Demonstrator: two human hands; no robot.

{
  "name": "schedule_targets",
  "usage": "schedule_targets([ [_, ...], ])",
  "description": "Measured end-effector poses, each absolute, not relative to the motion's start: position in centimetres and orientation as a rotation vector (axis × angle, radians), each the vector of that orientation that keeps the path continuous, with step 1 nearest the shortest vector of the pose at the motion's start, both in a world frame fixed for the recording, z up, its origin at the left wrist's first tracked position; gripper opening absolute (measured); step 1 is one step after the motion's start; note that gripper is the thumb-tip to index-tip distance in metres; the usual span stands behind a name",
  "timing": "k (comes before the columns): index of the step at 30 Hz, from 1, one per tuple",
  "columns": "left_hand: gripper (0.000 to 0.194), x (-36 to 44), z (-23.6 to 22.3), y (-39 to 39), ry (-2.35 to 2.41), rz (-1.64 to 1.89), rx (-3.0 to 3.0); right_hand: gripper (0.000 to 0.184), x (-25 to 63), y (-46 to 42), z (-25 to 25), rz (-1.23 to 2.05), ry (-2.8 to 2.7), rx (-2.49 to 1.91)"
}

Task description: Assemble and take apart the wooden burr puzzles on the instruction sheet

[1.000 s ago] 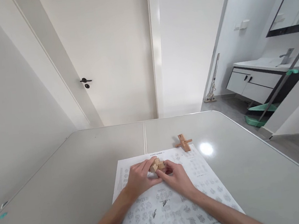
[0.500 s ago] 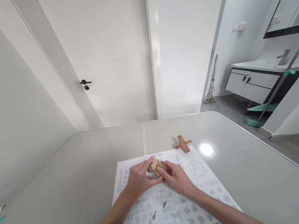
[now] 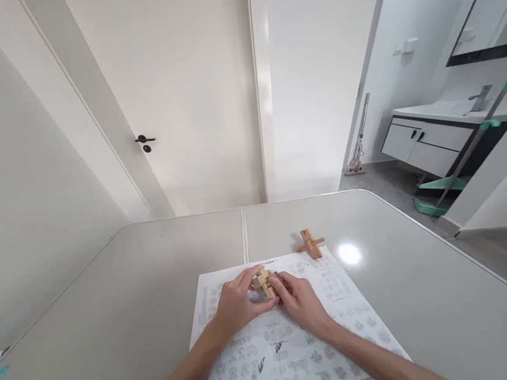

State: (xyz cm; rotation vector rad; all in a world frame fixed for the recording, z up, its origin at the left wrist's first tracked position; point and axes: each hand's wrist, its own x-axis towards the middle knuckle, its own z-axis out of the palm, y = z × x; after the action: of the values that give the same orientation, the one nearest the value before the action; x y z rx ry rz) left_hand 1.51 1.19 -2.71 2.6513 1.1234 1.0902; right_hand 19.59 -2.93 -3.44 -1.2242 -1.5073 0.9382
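Between my hands is a small wooden interlocking puzzle made of pale blocks, held just above a printed sheet. My left hand grips its left side, thumb below and fingers above. My right hand closes on its right side, with the thumb pressed on the near face. The fingertips hide part of the puzzle. Beyond the right hand, loose wooden puzzle pieces lie crossed at the sheet's upper right corner, one of them a thin stick.
The sheet with rows of printed diagrams lies on a grey table with a seam down its middle. A white door stands behind the table. To the right are a sink cabinet, a mop and a green dustpan.
The puzzle has turned slightly between my hands, and my right thumb has shifted a little over it. The pieces on the table stay in place.
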Motion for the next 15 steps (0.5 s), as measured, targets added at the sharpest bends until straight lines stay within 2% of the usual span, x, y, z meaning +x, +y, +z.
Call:
schedule_targets([
  [8,0.051,1.79,-2.73,1.33,1.093,1.148,2.71,0.041,19.58,-2.8,-3.85,0.827,-1.538,-1.257],
  [15,0.052,1.87,-2.41,1.24,1.07,1.173,2.748,0.045,19.43,-3.09,-3.6,0.885,-1.464,-1.25],
])
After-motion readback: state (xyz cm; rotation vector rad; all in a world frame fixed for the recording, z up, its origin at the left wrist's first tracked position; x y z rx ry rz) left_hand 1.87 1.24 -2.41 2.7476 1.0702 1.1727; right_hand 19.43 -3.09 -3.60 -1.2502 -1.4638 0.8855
